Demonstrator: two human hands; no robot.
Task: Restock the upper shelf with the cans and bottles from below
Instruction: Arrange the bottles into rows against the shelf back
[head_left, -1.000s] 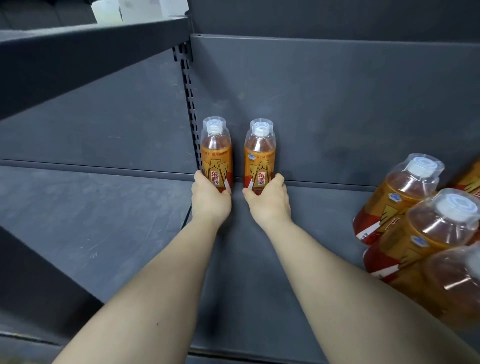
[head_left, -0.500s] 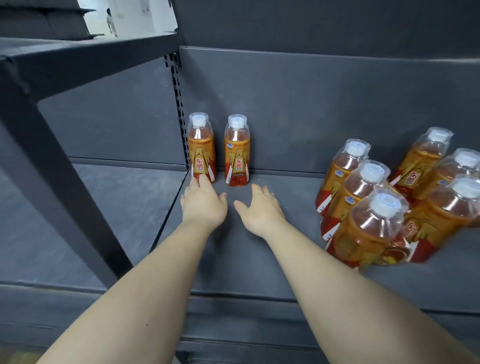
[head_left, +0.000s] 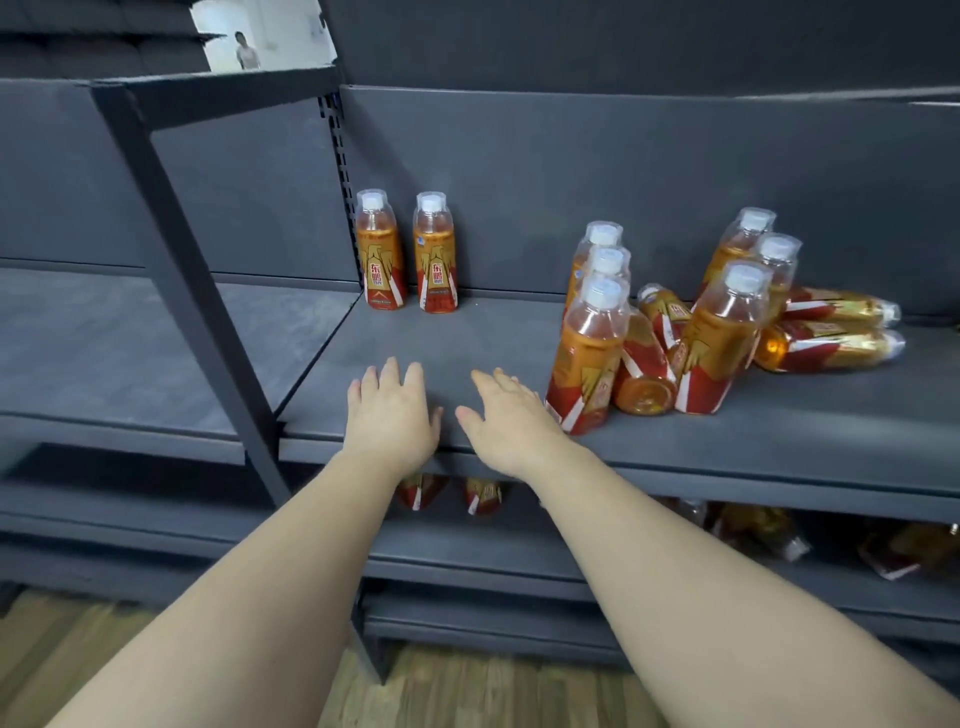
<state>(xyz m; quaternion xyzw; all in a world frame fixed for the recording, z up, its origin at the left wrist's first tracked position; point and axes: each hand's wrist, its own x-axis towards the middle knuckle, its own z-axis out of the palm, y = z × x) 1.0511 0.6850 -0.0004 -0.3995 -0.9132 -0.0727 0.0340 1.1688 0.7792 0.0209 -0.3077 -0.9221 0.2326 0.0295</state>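
Left hand: centre of frame, palm down over the front edge of the upper shelf; fingers straight and spread, holding nothing.
Right hand: just right of the left hand, fingers straight and relaxed, holding nothing.
Contact with shelf: cannot tell.
Two bottles: upright, side by side, against the back wall, centre left.
Bottle cluster: right of centre on the same shelf, several upright, some lying on their sides; the nearest is just beside the right hand.
Lower shelf: more bottles, partly hidden under the upper shelf.
Floor: wood, bottom of frame.
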